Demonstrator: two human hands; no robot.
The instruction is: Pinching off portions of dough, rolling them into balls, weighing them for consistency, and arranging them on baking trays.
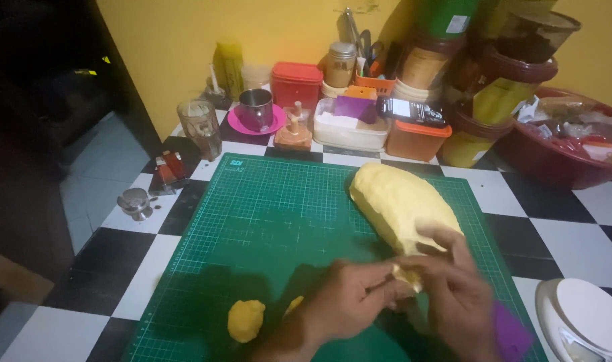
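A large loaf-shaped lump of yellow dough (398, 201) lies on the right half of a green cutting mat (265, 221). Both hands meet at its near end. My left hand (346, 302) and my right hand (453, 288) pinch a small piece of dough (408, 276) between their fingertips, still touching the big lump. A small yellow dough ball (245, 320) rests on the mat's near left part. Another bit of dough (292, 305) peeks out beside my left wrist, mostly hidden.
A purple scraper (510, 332) lies under my right wrist. A white kitchen scale (584, 322) sits at the right front. Jars, plastic containers, a metal cup on a pink saucer (255, 110) and a glass (200, 127) crowd the back. A red basin (560, 144) stands far right.
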